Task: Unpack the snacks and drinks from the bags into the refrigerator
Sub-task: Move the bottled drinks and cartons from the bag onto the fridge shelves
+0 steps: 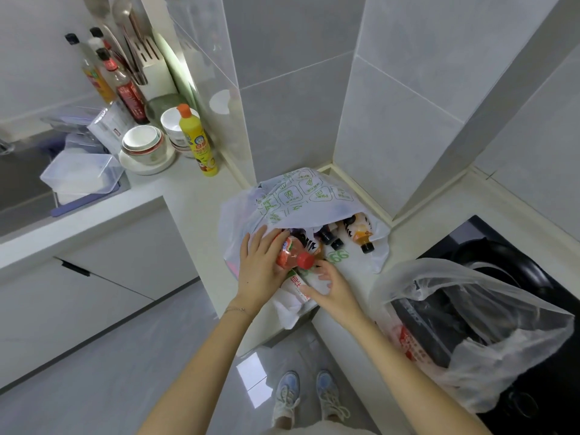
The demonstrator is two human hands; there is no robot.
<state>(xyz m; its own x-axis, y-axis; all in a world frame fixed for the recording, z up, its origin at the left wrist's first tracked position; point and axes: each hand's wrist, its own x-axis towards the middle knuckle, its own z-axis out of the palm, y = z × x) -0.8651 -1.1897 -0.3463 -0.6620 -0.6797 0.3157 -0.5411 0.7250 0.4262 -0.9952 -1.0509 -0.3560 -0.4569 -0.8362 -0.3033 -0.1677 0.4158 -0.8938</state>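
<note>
A white plastic bag (301, 196) with green print lies on its side in the counter corner, mouth toward me. My left hand (259, 271) grips a red-capped bottle of pink-red drink (293, 255) at the bag's mouth. My right hand (332, 285) holds a white bottle with red lettering (299, 285) just below it. Deeper in the bag lie an orange drink bottle (361, 232) and two dark-capped bottles (329, 238). A second, clear bag (470, 324) with dark packets stands at the right. The refrigerator is not in view.
A black cooktop (514, 262) lies under the clear bag at the right. To the left along the counter stand a yellow squeeze bottle (197, 142), stacked bowls (144, 146), sauce bottles (125, 89) and a clear container (81, 174) by the sink. Grey floor lies below.
</note>
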